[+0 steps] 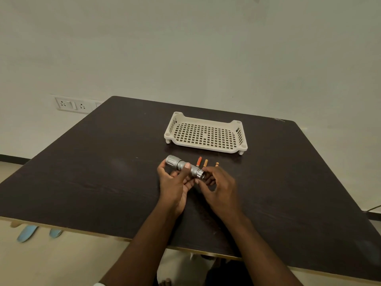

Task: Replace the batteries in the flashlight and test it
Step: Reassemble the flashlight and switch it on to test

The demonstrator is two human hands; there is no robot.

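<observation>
While the dark table (103, 172) is carrying a pale perforated tray (206, 134) at its far side, you are gripping the silver flashlight (184, 166) near its middle with your left hand (175, 182), and your right hand (218, 182) is pinching its tail end; three batteries (205, 162) are lying just beyond, so loading and testing probably remain.

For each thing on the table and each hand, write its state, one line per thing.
flashlight: off the table, held level
left hand: grips the flashlight's body
right hand: fingers at the flashlight's tail end
three batteries: loose on the table
tray: empty
</observation>
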